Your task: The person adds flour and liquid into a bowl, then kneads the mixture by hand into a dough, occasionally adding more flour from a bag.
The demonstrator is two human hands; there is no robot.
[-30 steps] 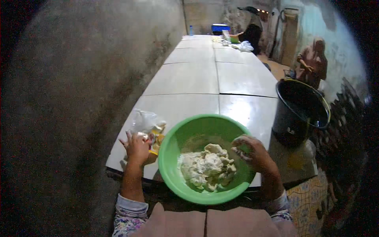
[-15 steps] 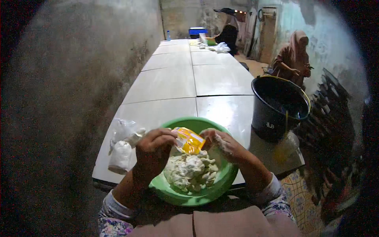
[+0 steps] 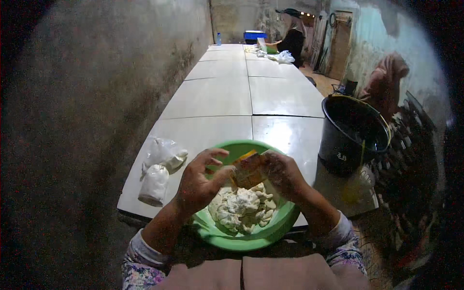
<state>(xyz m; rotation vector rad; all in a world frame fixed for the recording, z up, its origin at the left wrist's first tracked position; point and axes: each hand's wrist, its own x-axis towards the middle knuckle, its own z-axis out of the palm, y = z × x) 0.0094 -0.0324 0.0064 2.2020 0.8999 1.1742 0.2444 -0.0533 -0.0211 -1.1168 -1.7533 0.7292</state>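
A green plastic bowl (image 3: 270,231) sits at the near edge of a long white table (image 3: 227,96), holding pale dough pieces dusted with white powder (image 3: 241,207). Above the bowl both hands hold a small orange packet (image 3: 247,170). My left hand (image 3: 199,182) pinches the packet's left side with thumb and fingers. My right hand (image 3: 282,175) grips its right side. The packet is tilted over the dough.
Two white plastic bags (image 3: 159,170) lie on the table left of the bowl. A black bucket (image 3: 352,133) stands to the right on a low stand. A rough wall runs along the left. One person works at the table's far end, another stands at right.
My left hand picked the orange packet up from beside the bags and brought it over the bowl. My right hand left the bowl's rim and took hold of the packet too.
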